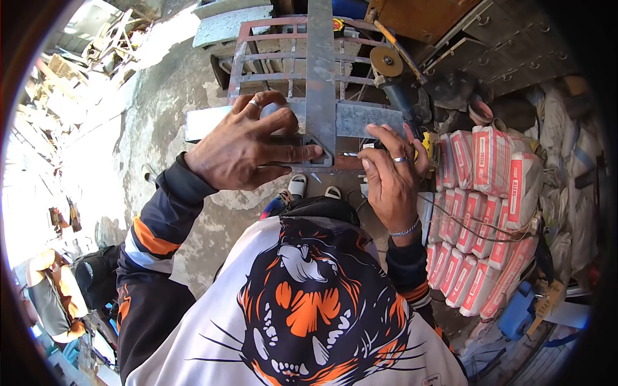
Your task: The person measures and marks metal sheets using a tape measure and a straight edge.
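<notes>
The left hand [248, 143] spreads over the flat metal strip [369, 120], its index finger on a triangular corner piece [327, 158] at the near end of the long metal bar [320, 64]. The right hand [390, 183], half-curled, has its fingertips at the strip's other end, by an angle grinder [398, 93]; white lettering on the stacked red-and-white bags [492, 161] is too small to read surely.

Hands [244, 143] on flat metal bars [320, 71]
</notes>
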The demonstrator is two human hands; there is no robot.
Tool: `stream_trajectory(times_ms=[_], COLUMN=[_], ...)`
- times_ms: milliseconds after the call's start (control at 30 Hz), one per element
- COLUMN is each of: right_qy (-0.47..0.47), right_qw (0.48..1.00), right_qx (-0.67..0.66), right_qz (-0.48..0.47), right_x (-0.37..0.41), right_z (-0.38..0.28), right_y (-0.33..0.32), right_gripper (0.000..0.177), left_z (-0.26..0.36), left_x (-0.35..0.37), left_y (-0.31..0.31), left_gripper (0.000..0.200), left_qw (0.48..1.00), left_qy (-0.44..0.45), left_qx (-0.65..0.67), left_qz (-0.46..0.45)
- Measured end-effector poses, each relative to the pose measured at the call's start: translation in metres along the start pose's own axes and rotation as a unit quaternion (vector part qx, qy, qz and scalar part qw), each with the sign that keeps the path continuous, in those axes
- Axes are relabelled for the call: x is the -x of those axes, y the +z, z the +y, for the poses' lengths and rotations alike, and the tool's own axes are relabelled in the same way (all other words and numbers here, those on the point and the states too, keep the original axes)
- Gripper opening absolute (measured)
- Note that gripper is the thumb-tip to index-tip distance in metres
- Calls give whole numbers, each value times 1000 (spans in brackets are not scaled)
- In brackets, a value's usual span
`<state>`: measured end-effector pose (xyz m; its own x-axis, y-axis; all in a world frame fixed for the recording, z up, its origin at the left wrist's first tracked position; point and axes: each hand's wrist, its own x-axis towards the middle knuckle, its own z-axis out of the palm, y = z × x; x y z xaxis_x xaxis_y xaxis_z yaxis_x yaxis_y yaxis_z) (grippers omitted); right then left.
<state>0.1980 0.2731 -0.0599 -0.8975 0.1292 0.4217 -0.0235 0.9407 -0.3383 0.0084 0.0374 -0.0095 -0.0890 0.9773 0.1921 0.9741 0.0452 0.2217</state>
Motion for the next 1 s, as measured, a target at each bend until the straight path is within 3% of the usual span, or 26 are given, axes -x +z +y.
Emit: stream_trajectory(times_ms=[367,567,633,700,800,833,900,1000], right_qy=[5,9,60,53,135,132,200,232], right_qw=[1000,1000,993,988,923,925,862,832], right_qx=[3,-2,-105,-137,-350,-347,-460,-501], right_qz=[-6,-10,16,48,80,82,68,52], right_x=[2,-1,-7,-15,-27,-32,-44,-60], right_z=[-1,-7,-9,-10,-15,-16,-17,-17], right_y=[-1,-14,-23,-27,-28,-26,-23,-20], right_gripper=[8,7,8,10,11,11,14,14], left_z=[2,5,5,4,3,3,2,4], left_x=[-5,-3,-3,-3,-3,-3,-3,-2], left_y=[-2,-4,-5,-5,-4,-4,-3,-5], left_gripper=[70,61,58,58,59,59,60,59], left_qw=[999,999,999,999,999,999,999,999], left_qy=[5,-5,-13,-15,-17,-17,-12,-17], left_qx=[30,15,26,29,33,34,35,29], left_qz=[14,-32,-36,-34,-31,-30,-18,-19])
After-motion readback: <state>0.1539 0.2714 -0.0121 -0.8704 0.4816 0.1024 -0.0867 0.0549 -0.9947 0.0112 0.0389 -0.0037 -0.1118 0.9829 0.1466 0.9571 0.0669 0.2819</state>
